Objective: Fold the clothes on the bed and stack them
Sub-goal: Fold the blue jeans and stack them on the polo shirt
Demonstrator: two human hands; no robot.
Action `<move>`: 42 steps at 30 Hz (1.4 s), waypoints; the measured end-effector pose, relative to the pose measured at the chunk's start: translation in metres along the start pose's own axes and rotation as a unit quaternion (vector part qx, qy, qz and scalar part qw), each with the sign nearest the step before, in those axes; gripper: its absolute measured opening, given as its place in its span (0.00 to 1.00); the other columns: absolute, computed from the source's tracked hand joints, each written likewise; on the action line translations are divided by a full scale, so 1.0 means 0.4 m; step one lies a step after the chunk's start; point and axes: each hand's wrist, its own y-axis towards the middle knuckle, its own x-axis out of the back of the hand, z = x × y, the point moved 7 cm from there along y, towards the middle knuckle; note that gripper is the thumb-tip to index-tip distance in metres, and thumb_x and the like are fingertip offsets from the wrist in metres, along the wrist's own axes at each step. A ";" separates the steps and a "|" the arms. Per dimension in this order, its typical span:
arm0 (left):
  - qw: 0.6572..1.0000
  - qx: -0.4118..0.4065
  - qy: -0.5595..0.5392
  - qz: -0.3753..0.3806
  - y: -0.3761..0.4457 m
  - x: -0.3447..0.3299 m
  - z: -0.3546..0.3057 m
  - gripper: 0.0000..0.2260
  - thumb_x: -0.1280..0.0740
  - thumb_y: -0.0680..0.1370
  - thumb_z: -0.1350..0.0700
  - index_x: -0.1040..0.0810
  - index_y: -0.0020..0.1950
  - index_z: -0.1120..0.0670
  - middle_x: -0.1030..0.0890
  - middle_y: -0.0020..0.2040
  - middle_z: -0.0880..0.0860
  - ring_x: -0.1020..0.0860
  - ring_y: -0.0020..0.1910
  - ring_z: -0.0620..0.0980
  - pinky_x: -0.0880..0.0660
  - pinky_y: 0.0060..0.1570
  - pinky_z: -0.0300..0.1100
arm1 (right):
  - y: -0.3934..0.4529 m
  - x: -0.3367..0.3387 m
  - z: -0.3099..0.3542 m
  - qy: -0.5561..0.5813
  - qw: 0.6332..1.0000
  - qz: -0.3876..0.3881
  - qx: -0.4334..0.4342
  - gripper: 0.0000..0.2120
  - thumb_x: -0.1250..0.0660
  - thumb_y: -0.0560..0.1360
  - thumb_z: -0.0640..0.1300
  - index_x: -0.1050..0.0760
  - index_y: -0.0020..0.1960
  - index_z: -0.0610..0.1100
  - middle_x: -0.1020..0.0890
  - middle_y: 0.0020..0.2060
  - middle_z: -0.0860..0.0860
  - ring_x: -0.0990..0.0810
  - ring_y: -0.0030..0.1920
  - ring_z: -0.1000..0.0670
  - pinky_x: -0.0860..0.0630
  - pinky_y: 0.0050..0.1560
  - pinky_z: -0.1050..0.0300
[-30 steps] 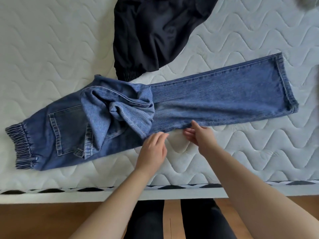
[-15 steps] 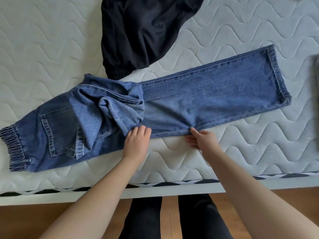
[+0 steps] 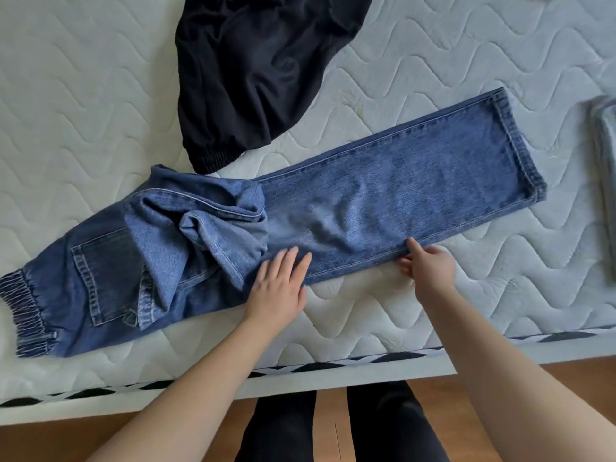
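Observation:
A pair of blue jeans [image 3: 400, 195] lies across the white quilted mattress [image 3: 83, 111], waistband at the left, one leg stretched flat to the right. The other leg is bunched in a crumpled heap [image 3: 200, 235] over the seat. My left hand [image 3: 278, 288] lies flat with straight fingers on the near edge of the denim beside the heap. My right hand [image 3: 428, 265] pinches the near hem edge of the flat leg, thumb on top, fingers underneath.
A black garment [image 3: 260, 68] lies crumpled at the back, touching the jeans near the heap. A folded grey piece [image 3: 605, 181] sits at the right edge. The mattress's near edge [image 3: 300, 371] runs above a wooden floor where my dark-trousered legs stand.
My left hand slid from the bare mattress onto the denim and flattened there. My right hand moved a little to the right along the leg's near edge, still pinching it.

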 end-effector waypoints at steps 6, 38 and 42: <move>0.999 0.031 -0.027 -0.004 0.133 0.013 0.020 0.27 0.43 0.81 0.46 0.41 0.79 0.54 0.44 0.79 0.60 0.43 0.78 0.59 0.39 0.72 0.56 | 0.002 0.050 -0.034 -0.079 0.996 0.009 0.028 0.16 0.30 0.76 0.50 0.25 0.39 0.38 0.17 0.26 0.48 0.20 0.26 0.50 0.21 0.32 0.56; 0.967 -0.073 -0.229 0.079 0.980 0.223 -0.595 0.09 0.34 0.80 0.56 0.21 0.59 0.55 0.19 0.56 0.57 0.23 0.55 0.56 0.34 0.48 0.38 | 0.271 0.428 0.115 0.147 0.984 -0.096 0.038 0.09 0.28 0.74 0.43 0.27 0.45 0.40 0.18 0.36 0.46 0.17 0.30 0.50 0.20 0.30 0.54; 0.964 -0.093 -0.234 0.081 1.005 0.215 -0.650 0.08 0.36 0.81 0.57 0.23 0.58 0.54 0.19 0.55 0.56 0.23 0.54 0.56 0.30 0.51 0.42 | 0.295 0.470 0.114 0.086 0.986 -0.136 0.048 0.13 0.28 0.74 0.50 0.30 0.42 0.44 0.17 0.36 0.43 0.17 0.27 0.47 0.23 0.24 0.54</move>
